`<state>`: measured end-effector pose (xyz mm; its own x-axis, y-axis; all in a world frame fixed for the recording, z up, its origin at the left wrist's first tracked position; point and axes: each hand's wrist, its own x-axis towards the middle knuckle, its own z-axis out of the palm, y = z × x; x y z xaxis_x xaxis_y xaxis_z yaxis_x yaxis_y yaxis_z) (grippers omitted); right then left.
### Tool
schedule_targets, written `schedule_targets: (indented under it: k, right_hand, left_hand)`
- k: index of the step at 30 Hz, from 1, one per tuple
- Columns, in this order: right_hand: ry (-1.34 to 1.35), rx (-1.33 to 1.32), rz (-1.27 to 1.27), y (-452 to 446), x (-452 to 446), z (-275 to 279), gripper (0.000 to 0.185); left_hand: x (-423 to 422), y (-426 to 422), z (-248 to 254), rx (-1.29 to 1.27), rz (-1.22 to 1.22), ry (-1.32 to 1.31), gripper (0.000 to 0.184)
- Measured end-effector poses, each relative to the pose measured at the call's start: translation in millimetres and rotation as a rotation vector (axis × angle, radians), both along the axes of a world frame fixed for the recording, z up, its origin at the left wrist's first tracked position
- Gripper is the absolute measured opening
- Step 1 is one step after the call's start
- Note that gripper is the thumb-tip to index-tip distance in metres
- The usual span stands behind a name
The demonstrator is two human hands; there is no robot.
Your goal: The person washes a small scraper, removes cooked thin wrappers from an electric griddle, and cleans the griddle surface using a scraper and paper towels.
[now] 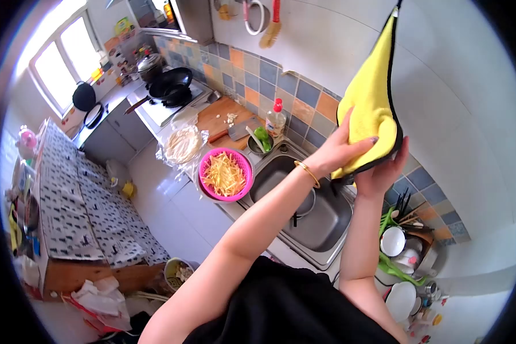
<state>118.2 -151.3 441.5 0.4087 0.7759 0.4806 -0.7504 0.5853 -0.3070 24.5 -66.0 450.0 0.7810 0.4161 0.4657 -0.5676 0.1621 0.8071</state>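
A yellow towel with a black edge (370, 97) hangs by its top corner on the wall at the upper right. My left hand (345, 150), with a gold bangle on the wrist, closes on the lower part of the towel from the front, thumb stretched across the cloth. From below and behind, my right hand (378, 175) is wrapped round the towel's lower edge; the cloth hides part of its fingers. Beneath both hands lies the metal sink (327, 221), which has a round strainer or pan (305, 203) in it, partly covered by my left forearm.
Left of the sink stands a pink colander (250, 172) of pale cut strips. Behind it are a wooden cutting board (212, 117), a cleaver (243, 129) and a red-capped bottle (276, 120). A black wok (171, 83) sits on the stove. Bowls (393, 241) crowd the right side.
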Motion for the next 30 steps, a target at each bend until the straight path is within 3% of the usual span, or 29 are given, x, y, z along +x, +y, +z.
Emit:
schedule_targets:
  k: [1, 2, 3, 5, 6, 8, 10, 12, 14, 15, 17, 18, 19, 21, 23, 25, 27, 30]
  right_hand:
    - [0.065, 0.09, 0.108, 5, -2, -1, 0.049]
    - [0.048, 0.054, 0.024, 10, 0, -14, 0.047]
    - [-0.002, 0.007, -0.005, 13, -1, -23, 0.046]
    - [-0.1, -0.09, -0.074, 16, -17, -23, 0.046]
    - [-0.085, -0.315, -0.22, 15, -24, -19, 0.044]
    - [-0.39, -0.346, -0.434, 13, -46, -6, 0.053]
    - [-0.795, -0.387, -0.615, 7, -67, 3, 0.069]
    - [-1.049, -0.344, -0.704, -5, -66, -5, 0.069]
    - [-1.254, -0.282, -0.778, -20, -67, -11, 0.064]
    - [-1.218, -0.35, -0.804, -31, -69, -19, 0.052]
    - [-0.807, -0.583, -0.83, -45, -62, -28, 0.041]
    - [-0.705, -0.566, -0.961, -40, -59, -23, 0.033]
    - [-0.65, -0.571, -0.953, -36, -53, -18, 0.042]
    - [-0.395, -0.472, -0.676, -29, -50, -7, 0.045]
    - [-0.298, -0.495, -0.504, -24, -46, -15, 0.047]
    - [-0.431, -0.58, -0.594, -19, -49, -21, 0.041]
    - [-0.446, -0.701, -0.654, -13, -45, -29, 0.036]
    - [-0.476, -0.831, -0.774, -6, -46, -36, 0.032]
  left_hand:
    - [0, -4, 2, -0.028, -0.034, -0.059, 0.073]
    - [1, -7, 5, -0.035, 0.002, -0.062, 0.074]
    - [12, -6, -5, -0.025, 0.167, -0.06, 0.066]
    - [12, -8, -7, -0.127, 0.255, 0.033, 0.048]
    - [11, -7, -8, -0.167, 0.265, 0.054, 0.039]
    - [10, -8, -3, -0.299, 0.239, 0.074, 0.024]
    - [12, -2, 2, -0.24, 0.389, 0.178, 0.025]
    - [12, 2, 7, -0.177, 0.569, 0.279, 0.029]
    - [9, 11, 3, -0.237, 0.505, 0.106, 0.025]
    - [6, 14, 1, -0.306, 0.418, -0.011, 0.024]
    - [-10, 4, 4, -0.327, 0.283, -0.012, 0.027]
    - [-15, -4, 2, -0.371, 0.228, -0.036, 0.028]
    - [-20, -12, 1, -0.414, 0.173, -0.061, 0.03]
    - [-33, -30, -6, -0.51, -0.023, -0.058, 0.035]
    - [-28, -49, -21, -0.635, -0.114, -0.082, 0.039]
    - [-21, -60, -43, -0.815, -0.146, -0.071, 0.041]
    - [-20, -56, -51, -0.779, -0.176, -0.098, 0.042]
    - [-14, -62, -60, -0.602, 0.031, -0.025, 0.04]
